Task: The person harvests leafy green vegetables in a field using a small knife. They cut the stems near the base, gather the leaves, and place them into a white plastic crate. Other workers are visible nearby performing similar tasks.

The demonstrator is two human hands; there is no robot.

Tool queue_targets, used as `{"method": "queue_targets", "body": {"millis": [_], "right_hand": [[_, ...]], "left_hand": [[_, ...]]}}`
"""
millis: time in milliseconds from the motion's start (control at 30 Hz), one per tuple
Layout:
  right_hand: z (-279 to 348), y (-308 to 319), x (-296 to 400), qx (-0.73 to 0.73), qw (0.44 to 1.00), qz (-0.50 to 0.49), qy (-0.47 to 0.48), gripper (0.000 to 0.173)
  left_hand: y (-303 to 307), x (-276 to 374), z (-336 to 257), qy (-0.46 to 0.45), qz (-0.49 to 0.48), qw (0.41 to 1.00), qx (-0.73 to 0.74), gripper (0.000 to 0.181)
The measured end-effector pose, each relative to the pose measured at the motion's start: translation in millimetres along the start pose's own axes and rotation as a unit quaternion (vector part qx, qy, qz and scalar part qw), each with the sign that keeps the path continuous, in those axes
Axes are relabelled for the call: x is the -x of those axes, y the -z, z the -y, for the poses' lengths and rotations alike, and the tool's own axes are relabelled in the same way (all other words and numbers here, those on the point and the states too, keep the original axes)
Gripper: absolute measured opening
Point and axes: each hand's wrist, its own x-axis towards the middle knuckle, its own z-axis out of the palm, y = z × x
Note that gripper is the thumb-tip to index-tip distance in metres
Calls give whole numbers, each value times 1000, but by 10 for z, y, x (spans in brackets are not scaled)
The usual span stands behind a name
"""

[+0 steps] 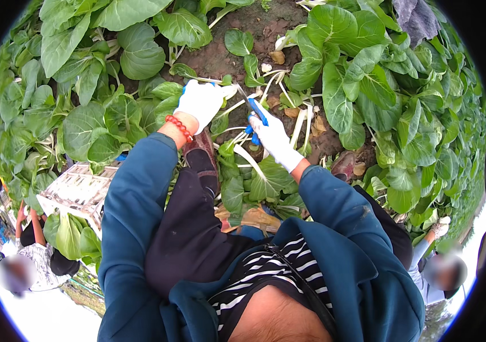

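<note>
My left hand (pixel 200 104), in a white glove with blue fingers, is closed around a leafy green plant (pixel 167 90), its pale stem end (pixel 228 91) pointing to the right. My right hand (pixel 273 136), gloved alike, grips the blue handle of a knife (pixel 243 94). The thin blade's tip is close beside that pale stem end; whether they touch, I cannot tell. Cut leaves and white stalks (pixel 298 128) lie on the soil below and right of the hands. Part of the left fingers is hidden behind the glove's back.
Leafy greens (pixel 93 128) grow densely on both sides. A whitish plastic crate (pixel 76 190) stands at the left. My shoes (pixel 202 158) are among the plants. One co-worker (pixel 33 265) is at the lower left, another (pixel 435 265) at the lower right. Grey cloth (pixel 416 21) lies at the upper right.
</note>
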Motion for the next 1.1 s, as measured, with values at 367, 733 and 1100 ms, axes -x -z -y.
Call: {"method": "queue_targets", "body": {"millis": [367, 733, 1100], "right_hand": [[66, -118, -36, -65, 997, 36, -36, 53], [-201, 154, 542, -49, 998, 31, -20, 54], [1089, -149, 277, -246, 960, 27, 131, 68]], "left_hand": [[-135, -2, 60, 30, 6, 999, 41, 19], [210, 279, 227, 43, 67, 975, 208, 57], [582, 514, -78, 35, 7, 741, 671, 72]]}}
